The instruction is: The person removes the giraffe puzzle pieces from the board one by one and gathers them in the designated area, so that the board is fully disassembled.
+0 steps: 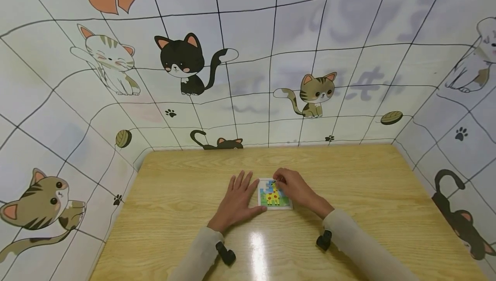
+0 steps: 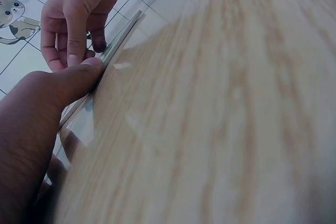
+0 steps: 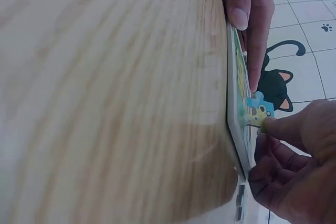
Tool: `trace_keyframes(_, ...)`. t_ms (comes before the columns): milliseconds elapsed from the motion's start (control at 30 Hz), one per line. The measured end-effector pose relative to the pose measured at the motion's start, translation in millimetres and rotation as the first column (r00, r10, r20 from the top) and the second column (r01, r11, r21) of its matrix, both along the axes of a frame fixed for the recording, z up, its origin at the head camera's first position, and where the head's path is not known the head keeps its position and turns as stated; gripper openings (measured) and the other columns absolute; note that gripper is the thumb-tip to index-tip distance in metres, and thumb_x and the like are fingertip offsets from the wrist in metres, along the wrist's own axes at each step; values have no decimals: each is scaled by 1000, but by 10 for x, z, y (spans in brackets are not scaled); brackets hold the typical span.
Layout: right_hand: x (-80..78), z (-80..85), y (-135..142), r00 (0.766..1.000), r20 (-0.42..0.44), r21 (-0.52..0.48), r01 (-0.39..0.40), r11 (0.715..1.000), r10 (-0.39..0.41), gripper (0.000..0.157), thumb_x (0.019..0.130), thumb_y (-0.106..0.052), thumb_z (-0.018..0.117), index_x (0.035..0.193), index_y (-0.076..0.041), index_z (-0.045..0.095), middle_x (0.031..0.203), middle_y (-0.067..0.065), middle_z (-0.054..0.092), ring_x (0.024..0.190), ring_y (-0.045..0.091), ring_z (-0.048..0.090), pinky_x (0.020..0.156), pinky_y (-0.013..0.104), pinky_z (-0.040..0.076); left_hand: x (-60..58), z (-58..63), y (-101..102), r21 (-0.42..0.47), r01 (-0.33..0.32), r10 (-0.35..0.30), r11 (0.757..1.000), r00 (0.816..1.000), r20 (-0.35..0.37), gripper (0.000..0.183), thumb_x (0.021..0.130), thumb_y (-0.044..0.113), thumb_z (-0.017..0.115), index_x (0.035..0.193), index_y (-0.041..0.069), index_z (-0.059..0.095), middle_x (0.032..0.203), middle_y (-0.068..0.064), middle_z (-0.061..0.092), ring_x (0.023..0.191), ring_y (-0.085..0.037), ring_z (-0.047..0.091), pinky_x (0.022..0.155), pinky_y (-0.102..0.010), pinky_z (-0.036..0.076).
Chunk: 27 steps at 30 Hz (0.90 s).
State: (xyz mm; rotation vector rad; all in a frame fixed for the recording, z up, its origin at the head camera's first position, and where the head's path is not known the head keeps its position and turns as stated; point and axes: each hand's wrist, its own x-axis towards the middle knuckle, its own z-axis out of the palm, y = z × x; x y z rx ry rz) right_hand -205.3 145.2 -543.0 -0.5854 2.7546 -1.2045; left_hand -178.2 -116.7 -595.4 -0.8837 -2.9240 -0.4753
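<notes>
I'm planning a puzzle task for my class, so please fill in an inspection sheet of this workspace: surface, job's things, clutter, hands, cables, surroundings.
Surface: pale yellow wood-grain table, with a bright glare patch near the front.
Job's things: white-bordered rectangular giraffe jigsaw, lying flat; small blue-and-yellow jigsaw piece, held at its far right part.
Clutter: nothing seen.
Left hand: fingers spread beside the jigsaw's left edge, thumb at its near left corner.
Right hand: pinches the piece, hiding part of the jigsaw in the head view.
Cables: nothing seen.
Surroundings: white walls with black grid lines and printed cartoon cats.
</notes>
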Motion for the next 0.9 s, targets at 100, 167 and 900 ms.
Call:
trace_keyframes(100, 13, -14, 13, 1000, -25, -15, 9, 1000, -10, 12, 106, -1, 70, 116, -4, 75, 106, 3, 75, 95, 15, 68, 84, 39, 60, 6, -1, -1, -3, -3, 3, 1000, 1000, 5, 99, 100, 83, 51, 173, 18, 38, 183, -13, 20, 170, -38, 10, 136, -62, 10)
trace_keyframes(167, 21, -21, 32, 999, -40, -29, 19, 999, -21, 12, 106, -2, 71, 115, -6, 76, 106, 1, 75, 95, 14, 68, 83, 37, 59, 9, -2, 1, -1, -4, 4, 1000, 1000, 7, 99, 100, 82, 52, 173, 18, 39, 183, -14, 20, 170, -38, 11, 136, -62, 10)
trace_keyframes(900, 55, 116, 510, 974, -134, -131, 163, 978, -180, 7, 106, -8, 74, 112, -9, 78, 102, 2, 79, 91, 17, 72, 81, 36, 59, 1, -7, 1, 25, 2, -2, 1000, 1000, 0, 100, 98, 83, 53, 173, 17, 39, 183, -14, 21, 170, -39, 11, 136, -62, 8)
